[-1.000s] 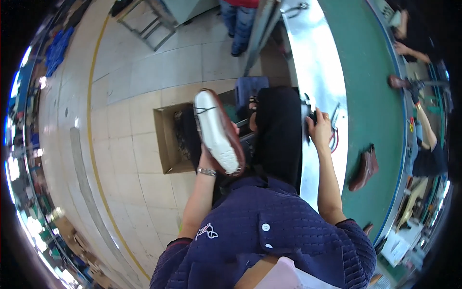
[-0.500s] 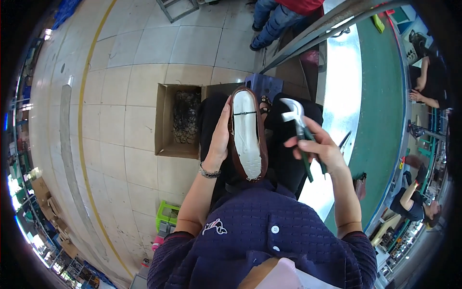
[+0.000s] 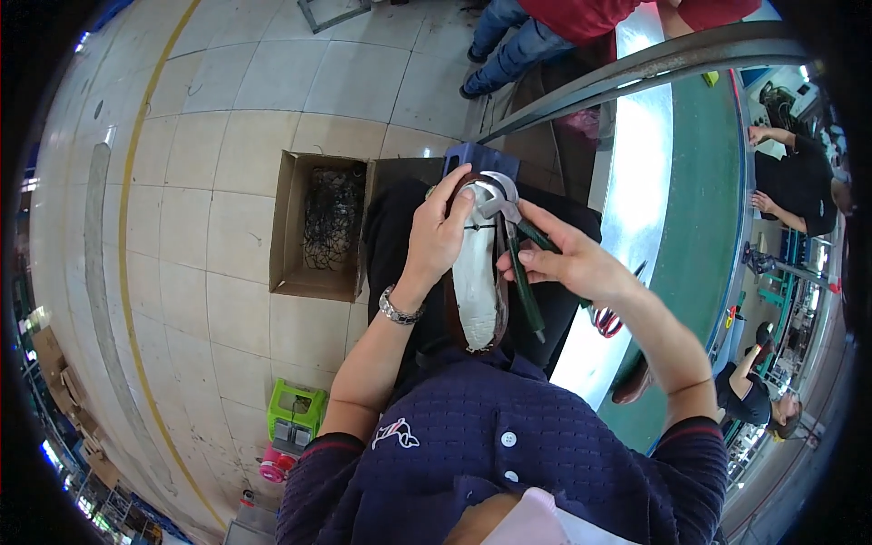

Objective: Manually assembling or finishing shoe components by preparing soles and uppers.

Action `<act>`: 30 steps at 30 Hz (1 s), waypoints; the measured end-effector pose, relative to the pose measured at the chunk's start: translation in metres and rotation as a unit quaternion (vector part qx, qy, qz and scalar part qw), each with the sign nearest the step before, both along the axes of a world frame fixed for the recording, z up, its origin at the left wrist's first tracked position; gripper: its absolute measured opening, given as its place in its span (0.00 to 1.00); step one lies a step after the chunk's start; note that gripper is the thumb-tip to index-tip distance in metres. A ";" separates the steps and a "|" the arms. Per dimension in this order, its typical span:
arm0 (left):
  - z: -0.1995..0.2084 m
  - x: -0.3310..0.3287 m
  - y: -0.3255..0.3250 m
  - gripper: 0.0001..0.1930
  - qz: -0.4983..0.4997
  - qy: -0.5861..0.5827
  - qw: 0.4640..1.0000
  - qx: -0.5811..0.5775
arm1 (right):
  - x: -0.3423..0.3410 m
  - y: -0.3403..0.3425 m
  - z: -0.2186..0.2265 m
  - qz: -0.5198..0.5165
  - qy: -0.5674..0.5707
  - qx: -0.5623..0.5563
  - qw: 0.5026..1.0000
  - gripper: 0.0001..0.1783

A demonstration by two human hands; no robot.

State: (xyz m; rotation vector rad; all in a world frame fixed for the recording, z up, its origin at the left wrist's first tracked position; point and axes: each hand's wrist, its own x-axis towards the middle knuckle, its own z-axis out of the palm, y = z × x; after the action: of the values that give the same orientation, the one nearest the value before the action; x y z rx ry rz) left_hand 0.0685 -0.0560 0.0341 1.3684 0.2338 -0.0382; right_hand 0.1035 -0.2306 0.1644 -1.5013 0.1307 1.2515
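Observation:
A brown shoe upper with a white sole-side board point(image 3: 479, 282) stands over my lap, its bottom turned up. A thin dark tie crosses the board near the far end. My left hand point(image 3: 434, 241) grips that far end, with the thumb on the white board and fingers along the rim. In my right hand point(image 3: 577, 259) are lasting pincers point(image 3: 524, 295) with green handles and a silver head. The head lies over the shoe's far right edge, close to my left thumb; whether the jaws bite the edge I cannot tell.
On the left stands an open cardboard box point(image 3: 313, 284) holding tangled dark strands point(image 3: 331, 218). At right runs a green belt point(image 3: 699, 182) with a shiny metal edge point(image 3: 645, 136), where red-handled scissors point(image 3: 607, 321) and a brown shoe point(image 3: 631, 386) lie. Other people work beyond it.
The pincers have come left and down onto the shoe's far end. My left hand has shifted from the shoe's left side to grip its far end.

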 end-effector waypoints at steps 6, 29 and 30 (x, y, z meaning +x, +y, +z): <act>0.004 0.002 0.001 0.19 0.021 0.001 1.000 0.023 | 0.015 0.020 0.019 0.077 0.001 -0.108 0.991 0.37; -0.004 -0.003 0.008 0.18 0.003 -0.066 0.997 -0.049 | -0.042 -0.005 -0.045 0.128 -0.415 -0.131 0.891 0.35; -0.001 -0.003 0.009 0.19 -0.001 -0.041 0.995 -0.095 | -0.041 -0.006 -0.040 0.129 -0.417 -0.129 0.890 0.35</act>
State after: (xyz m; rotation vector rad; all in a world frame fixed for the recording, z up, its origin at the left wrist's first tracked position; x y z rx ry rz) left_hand 0.0657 -0.0467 0.0326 1.1778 0.1563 -0.0064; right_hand 0.0627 -0.2362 0.1239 -2.2254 -0.5050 0.6965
